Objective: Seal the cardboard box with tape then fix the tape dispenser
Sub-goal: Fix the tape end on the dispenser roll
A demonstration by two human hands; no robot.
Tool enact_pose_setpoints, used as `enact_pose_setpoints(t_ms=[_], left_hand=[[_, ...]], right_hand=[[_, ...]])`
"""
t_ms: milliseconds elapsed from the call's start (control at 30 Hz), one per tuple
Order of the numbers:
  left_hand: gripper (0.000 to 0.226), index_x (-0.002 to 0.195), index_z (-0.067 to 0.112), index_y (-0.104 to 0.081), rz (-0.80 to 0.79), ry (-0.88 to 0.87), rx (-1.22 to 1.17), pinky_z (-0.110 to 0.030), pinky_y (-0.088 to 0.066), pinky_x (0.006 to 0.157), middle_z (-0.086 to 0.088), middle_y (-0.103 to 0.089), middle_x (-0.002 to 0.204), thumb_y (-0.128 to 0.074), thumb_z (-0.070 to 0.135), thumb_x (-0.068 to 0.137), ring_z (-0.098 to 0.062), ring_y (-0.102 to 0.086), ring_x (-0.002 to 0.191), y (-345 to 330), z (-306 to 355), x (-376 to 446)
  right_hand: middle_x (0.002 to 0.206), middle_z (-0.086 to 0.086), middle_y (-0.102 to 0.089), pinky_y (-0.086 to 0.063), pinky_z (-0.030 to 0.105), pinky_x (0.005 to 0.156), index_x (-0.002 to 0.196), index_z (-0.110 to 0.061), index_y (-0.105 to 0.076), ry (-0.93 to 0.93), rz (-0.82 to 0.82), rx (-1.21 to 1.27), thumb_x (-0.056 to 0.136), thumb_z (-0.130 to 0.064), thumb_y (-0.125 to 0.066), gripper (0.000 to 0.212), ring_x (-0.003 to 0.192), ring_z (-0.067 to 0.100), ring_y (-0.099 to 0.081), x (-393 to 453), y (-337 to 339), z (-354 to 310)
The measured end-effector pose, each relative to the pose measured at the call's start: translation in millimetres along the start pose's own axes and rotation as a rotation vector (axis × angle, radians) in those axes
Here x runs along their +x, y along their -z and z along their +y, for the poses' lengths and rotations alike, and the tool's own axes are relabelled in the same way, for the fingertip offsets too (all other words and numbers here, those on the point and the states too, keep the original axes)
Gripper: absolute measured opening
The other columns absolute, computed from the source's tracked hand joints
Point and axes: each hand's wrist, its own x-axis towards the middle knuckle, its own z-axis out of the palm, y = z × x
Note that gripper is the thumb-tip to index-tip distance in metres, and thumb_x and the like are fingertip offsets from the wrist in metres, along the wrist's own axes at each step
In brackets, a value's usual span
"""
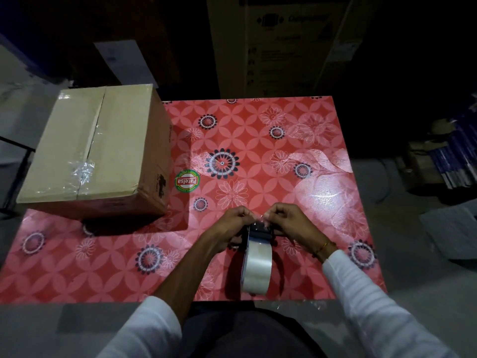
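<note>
Both hands meet over the front end of the tape dispenser [258,244], which stands on the table [284,125] just under the grip. Left hand [232,223] and right hand [286,223] each pinch narrow on the loose end of clear tape [259,220], fingertips close together, a crumpled bit of film showing between them. The roll [256,267] sits below the grip, toward the body, still mounted.

Cardboard box [98,151] lies well up and left of the grip, flaps shut, clear tape along the top seam. Sealing looks done; the step in hand is likely the dispenser fix, re-threading the tape end.

To do it well, my reading:
- keep the tape end flat and taut between both pinches, so it does not fold on itself
- feed it straight over the roller and toward the cutter, sticky side away from the fingers
- mind the blade; it is hidden under the fingers, position cannot be told

Edges and room:
- near table edge lies close below the roll, little slack toward the body
- open patterned surface ahead of and right of the grip, nothing on it
- box corner up-left, apart from the left forearm
- round sticker [187,180] beyond the grip, flat, no obstacle
</note>
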Motion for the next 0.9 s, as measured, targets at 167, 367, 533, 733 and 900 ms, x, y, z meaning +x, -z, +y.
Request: enact_pose_setpoints(t_ms=[167, 367, 533, 733, 900], left_hand=[[0.009, 0.096, 0.011, -0.061, -0.015, -0.042, 0.054, -0.013, -0.038, 0.044, 0.007, -0.062, 0.066, -0.066, 0.02, 0.096, 0.001, -0.054, 0.047, -4, 4, -5], [0.011, 0.089, 0.009, -0.059, -0.03, -0.067, 0.06, -0.019, -0.043, 0.052, 0.0, -0.063, 0.068, -0.066, 0.014, 0.095, -0.006, -0.057, 0.054, -6, 2, -8], [0.015, 0.085, 0.013, -0.056, 0.007, -0.067, 0.078, -0.017, -0.029, 0.041, 0.013, -0.054, 0.052, -0.06, 0.017, 0.099, 0.005, -0.042, 0.034, -8, 3, -10], [0.012, 0.092, 0.007, -0.059, 0.05, -0.11, 0.108, -0.016, -0.028, 0.039, 0.007, -0.051, 0.058, -0.061, 0.016, 0.099, 0.003, -0.04, 0.038, -9, -1, -10], [0.016, 0.094, 0.001, -0.066, 0.044, -0.157, 0.121, -0.018, -0.048, 0.052, 0.007, -0.072, 0.068, -0.066, 0.017, 0.095, 0.003, -0.06, 0.053, -11, 0, -12]], right_hand=[[0.08, 0.003, -0.072, -0.055, 0.041, 0.072, 0.08, -0.025, -0.064, 0.047, -0.003, -0.167, 0.098, -0.02, -0.062, 0.019, 0.079, 0.019, -0.066, 2, -2, -4], [0.081, 0.001, -0.064, -0.055, 0.036, 0.065, 0.083, -0.02, -0.061, 0.089, 0.033, -0.245, 0.1, -0.019, -0.06, 0.016, 0.075, 0.018, -0.061, 0, -5, -5], [0.079, 0.003, -0.064, -0.052, 0.034, 0.063, 0.087, -0.012, -0.063, 0.093, 0.032, -0.193, 0.1, -0.018, -0.06, 0.014, 0.072, 0.016, -0.06, -1, -9, -2], [0.077, -0.001, -0.069, -0.053, 0.021, 0.061, 0.088, -0.009, -0.071, 0.033, -0.018, -0.042, 0.096, -0.015, -0.067, 0.011, 0.071, 0.007, -0.068, -5, -5, -3], [0.077, 0.0, -0.067, -0.053, 0.027, 0.065, 0.086, -0.014, -0.068, 0.038, 0.001, -0.095, 0.099, -0.017, -0.063, 0.015, 0.073, 0.012, -0.064, -5, -5, -2]])
